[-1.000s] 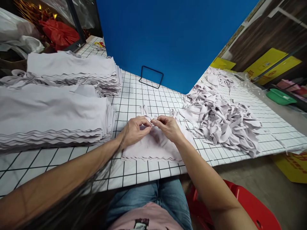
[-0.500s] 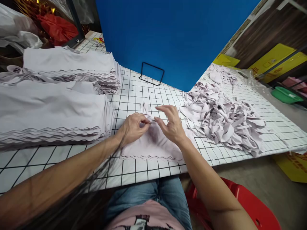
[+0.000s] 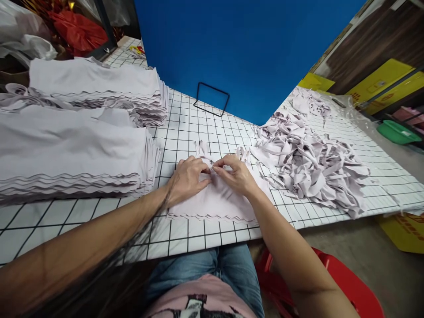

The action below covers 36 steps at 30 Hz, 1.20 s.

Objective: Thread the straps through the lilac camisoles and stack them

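Observation:
A pale pinkish-lilac garment piece (image 3: 215,207) with a wavy lower edge lies spread before me, its narrow straps pointing away from me. At its upper middle edge, my left hand (image 3: 189,179) has its fingers bent onto the cloth, the thumb a little lower. My right hand (image 3: 236,175) pinches the same edge with thumb and forefinger, its tips almost meeting the left ones. What exactly lies between the fingertips is too small to make out.
Stacks of folded matching pieces (image 3: 69,145) stand at the left. A loose heap of pieces (image 3: 314,163) covers the right of the grid-patterned tablecloth (image 3: 185,236). Behind are a large blue panel (image 3: 245,57) and a black wire frame (image 3: 212,99). A red stool (image 3: 344,282) is below right.
My right hand has closed from spread fingers into a pinch at the garment's upper edge, beside the left. The left thumb has dropped slightly away from its fingertips.

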### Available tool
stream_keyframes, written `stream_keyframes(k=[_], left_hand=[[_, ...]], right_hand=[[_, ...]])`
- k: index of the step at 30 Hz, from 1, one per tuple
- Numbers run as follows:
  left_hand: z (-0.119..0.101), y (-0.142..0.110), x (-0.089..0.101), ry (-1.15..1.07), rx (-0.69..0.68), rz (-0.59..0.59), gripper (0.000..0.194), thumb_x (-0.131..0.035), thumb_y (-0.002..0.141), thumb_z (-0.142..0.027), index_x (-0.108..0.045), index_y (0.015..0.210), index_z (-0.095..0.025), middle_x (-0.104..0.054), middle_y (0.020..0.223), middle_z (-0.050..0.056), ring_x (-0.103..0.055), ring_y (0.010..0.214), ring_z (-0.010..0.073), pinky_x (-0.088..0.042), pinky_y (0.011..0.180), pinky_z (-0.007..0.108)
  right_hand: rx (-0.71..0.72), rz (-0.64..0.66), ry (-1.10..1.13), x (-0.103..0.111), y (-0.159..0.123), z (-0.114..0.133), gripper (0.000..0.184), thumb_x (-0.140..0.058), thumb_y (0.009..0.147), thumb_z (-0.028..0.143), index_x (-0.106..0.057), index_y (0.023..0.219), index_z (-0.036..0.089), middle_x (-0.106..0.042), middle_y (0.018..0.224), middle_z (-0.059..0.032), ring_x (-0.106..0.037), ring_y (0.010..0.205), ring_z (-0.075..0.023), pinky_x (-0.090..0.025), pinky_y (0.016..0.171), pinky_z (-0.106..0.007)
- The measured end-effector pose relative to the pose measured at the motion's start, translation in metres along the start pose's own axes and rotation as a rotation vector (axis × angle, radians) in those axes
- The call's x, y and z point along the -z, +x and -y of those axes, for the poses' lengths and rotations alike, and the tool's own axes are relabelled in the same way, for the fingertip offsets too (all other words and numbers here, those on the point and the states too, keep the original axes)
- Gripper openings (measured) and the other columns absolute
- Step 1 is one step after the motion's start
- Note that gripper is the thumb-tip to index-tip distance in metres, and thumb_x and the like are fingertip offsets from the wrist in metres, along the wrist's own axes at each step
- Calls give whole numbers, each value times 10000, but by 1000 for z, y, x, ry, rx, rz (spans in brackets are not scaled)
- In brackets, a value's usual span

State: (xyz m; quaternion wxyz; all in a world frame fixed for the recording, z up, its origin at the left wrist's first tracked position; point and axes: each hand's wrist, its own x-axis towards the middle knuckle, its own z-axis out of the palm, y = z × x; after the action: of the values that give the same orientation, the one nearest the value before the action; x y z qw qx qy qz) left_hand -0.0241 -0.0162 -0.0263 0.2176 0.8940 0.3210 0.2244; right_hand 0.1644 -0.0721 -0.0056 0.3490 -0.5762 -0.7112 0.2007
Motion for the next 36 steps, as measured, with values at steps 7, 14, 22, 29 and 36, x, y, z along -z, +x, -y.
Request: stream_keyframes(k=[7, 14, 22, 29, 36], left_hand=[[-2, 3, -1, -133, 129, 16, 102, -646, 776, -264, -640, 705, -192, -672, 781, 16, -566, 856, 202, -407, 772, 336], [-5, 3, 1, -158, 143, 20, 134, -639, 771, -272, -639, 673, -181, -674, 759, 23, -579, 846, 208, -419, 790, 343], [-6, 4, 1, -139, 151, 35, 79, -615, 754, -234, -657, 710, -184, -690, 789, 20, -589, 884, 221, -402, 889, 398], [-3, 4, -2, -130, 140, 13, 88, -612, 748, -256, -660, 714, -191, -701, 799, 24, -604, 884, 225, -397, 919, 417], [-4, 5, 0, -168, 147, 32, 152, -634, 782, -299, -665, 673, -197, -704, 785, 19, -594, 870, 219, -425, 873, 379]], right_hand=[[-25, 37, 118, -13, -6, -3, 103, -635, 899, 310, -710, 875, 244, -701, 864, -28, -586, 917, -195, -452, 851, -362], [39, 26, 32, -12, -7, 0, 90, -636, 903, 270, -712, 867, 239, -707, 839, -28, -576, 890, -198, -447, 855, -378], [70, 8, 17, -13, -7, 2, 95, -628, 910, 270, -695, 852, 235, -705, 842, -25, -571, 886, -198, -450, 848, -382], [102, 28, -38, -13, -9, 0, 98, -614, 917, 270, -688, 868, 229, -690, 842, -37, -565, 878, -202, -429, 842, -384], [155, 81, -325, -4, -8, -1, 120, -579, 937, 263, -679, 881, 228, -681, 897, -33, -543, 962, -213, -308, 929, -430]])
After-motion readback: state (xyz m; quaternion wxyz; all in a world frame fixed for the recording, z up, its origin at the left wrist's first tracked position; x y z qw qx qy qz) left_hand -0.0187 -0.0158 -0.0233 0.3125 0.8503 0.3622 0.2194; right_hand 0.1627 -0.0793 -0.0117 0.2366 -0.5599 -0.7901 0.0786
